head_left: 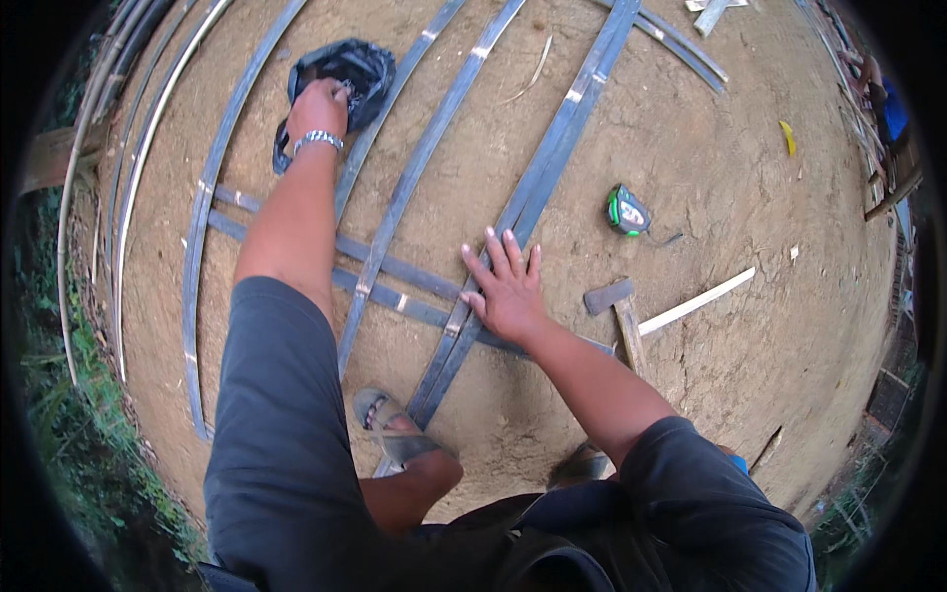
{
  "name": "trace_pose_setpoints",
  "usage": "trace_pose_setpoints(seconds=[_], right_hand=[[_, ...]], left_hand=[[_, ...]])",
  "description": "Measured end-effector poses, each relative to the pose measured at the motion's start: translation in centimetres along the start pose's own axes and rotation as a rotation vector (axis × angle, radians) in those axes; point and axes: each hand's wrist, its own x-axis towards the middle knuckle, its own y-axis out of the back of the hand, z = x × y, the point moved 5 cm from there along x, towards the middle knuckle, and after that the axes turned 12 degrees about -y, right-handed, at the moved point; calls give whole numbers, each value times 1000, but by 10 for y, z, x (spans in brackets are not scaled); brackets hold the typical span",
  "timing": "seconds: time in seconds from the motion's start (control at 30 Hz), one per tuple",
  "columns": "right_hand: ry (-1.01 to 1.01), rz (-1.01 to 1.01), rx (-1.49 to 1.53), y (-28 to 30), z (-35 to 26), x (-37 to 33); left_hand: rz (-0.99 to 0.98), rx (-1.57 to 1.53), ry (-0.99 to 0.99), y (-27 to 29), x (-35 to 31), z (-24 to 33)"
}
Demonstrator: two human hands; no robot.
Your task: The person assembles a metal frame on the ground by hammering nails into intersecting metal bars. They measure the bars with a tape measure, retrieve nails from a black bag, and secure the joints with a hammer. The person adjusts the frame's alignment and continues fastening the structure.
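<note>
My left hand (318, 111), with a metal watch band at the wrist, reaches into the mouth of a crumpled black plastic bag (375, 74). Its fingers are curled together; small shiny bits show beside them, but what they pinch is hidden. The bag lies on the ground between long split bamboo strips. My right hand (508, 296) rests flat with fingers spread on a pair of dark bamboo strips (552, 148) lying side by side. Beneath them, shorter bamboo strips (402, 268) run crosswise under the long ones.
Right of my right hand lie a hammer (623, 314), a pale wood strip (698, 300) and a green-and-black tape measure (626, 210). More long poles (128, 212) line the left side, beside green plants (89, 434). My sandalled foot (395, 424) stands by the paired strips.
</note>
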Motion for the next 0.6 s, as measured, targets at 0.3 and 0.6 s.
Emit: trace_pose_setpoints(seconds=[0.3,0.6], right_hand=[[6,3,-19,-3,-4,1],[8,-2,-28,-1,-4,0]], left_hand=[[337,-280,59,41,-3,4],[413,-831,324,53,-227,88]])
